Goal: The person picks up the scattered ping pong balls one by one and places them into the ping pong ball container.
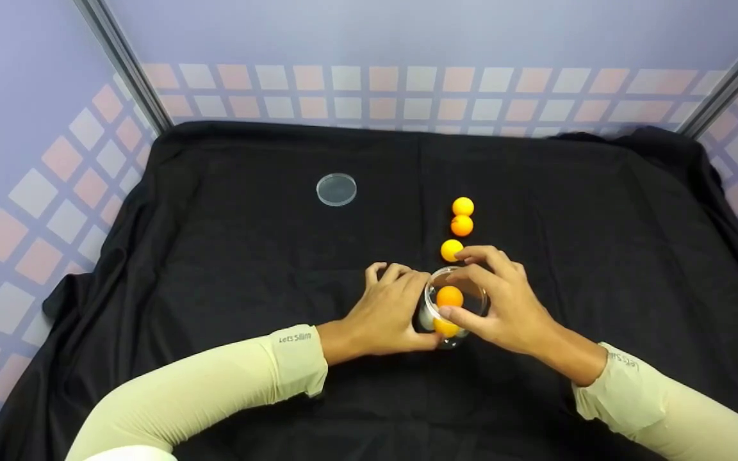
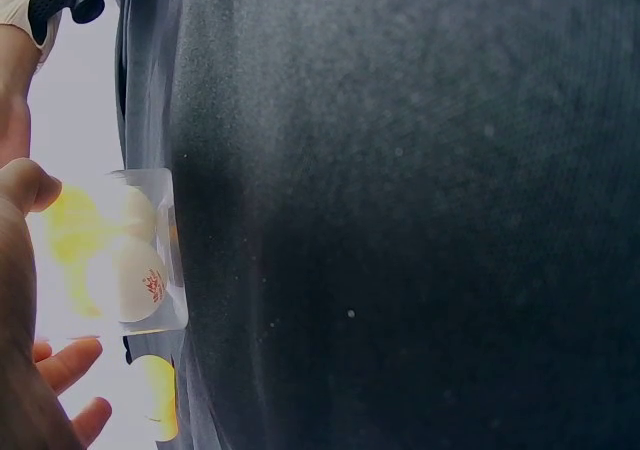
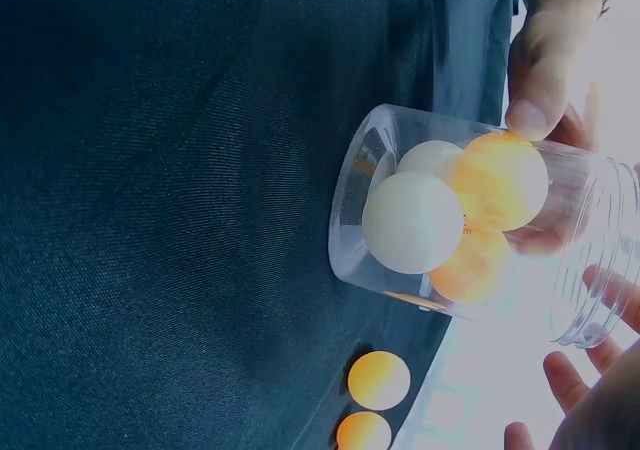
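A clear plastic jar (image 1: 430,301) without a lid stands on the black cloth. Inside it are white balls (image 3: 413,222) and orange table tennis balls (image 3: 500,182), stacked in its lower half. My left hand (image 1: 385,314) grips the jar from the left, thumb (image 3: 535,110) along its near side. At the jar's mouth my right hand (image 1: 503,304) hovers with fingers spread and loosely bent, thumb and fingers over the rim, no ball between them. In the left wrist view, a white ball (image 2: 135,280) with red print shows through the jar wall.
Beyond the jar, three orange balls lie in a rough line: a near one (image 1: 451,250), a middle one (image 1: 462,225) and a far one (image 1: 463,206). A clear round lid (image 1: 337,190) lies farther left. Black cloth (image 1: 247,256) covers the table, with panel walls (image 1: 369,38) behind.
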### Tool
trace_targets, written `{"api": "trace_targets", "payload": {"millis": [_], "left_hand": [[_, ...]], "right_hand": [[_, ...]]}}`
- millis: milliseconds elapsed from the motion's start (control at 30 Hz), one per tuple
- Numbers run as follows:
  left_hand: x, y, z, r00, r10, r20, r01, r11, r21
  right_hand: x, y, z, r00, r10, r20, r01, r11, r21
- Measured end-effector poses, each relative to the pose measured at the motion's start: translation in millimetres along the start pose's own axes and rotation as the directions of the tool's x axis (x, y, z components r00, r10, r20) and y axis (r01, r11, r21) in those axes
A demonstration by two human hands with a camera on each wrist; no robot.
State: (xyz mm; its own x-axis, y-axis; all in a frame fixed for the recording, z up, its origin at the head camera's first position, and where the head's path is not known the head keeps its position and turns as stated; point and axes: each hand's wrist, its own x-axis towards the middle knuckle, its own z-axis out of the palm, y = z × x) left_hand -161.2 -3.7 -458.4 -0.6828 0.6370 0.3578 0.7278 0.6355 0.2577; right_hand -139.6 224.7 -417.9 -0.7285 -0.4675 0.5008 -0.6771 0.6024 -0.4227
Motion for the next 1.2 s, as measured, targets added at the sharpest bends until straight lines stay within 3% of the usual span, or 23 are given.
{"api": "trace_targets", "payload": {"millis": [533, 833, 1200], "left_hand": [[0.0, -0.7, 0.5, 1.000, -0.004, 0.006, 0.004, 1.000, -0.007], [-0.8, -0.5, 0.9, 1.000, -0.006, -0.020, 0.006, 1.000, -0.001], [-1.0, -0.5, 0.2, 1.000, -0.005, -0.005, 0.004, 1.000, -0.003]], "right_hand": [[1.0, 0.3, -0.4, 1.000, 0.014, 0.009, -0.014, 1.000, 0.008], [6.9, 2.3, -3.0, 0.999, 0.035, -0.040, -0.034, 0.999, 0.020], [20.6, 14.0, -7.4, 0.993, 0.062, -0.102, -0.056, 0.997, 0.053]]}}
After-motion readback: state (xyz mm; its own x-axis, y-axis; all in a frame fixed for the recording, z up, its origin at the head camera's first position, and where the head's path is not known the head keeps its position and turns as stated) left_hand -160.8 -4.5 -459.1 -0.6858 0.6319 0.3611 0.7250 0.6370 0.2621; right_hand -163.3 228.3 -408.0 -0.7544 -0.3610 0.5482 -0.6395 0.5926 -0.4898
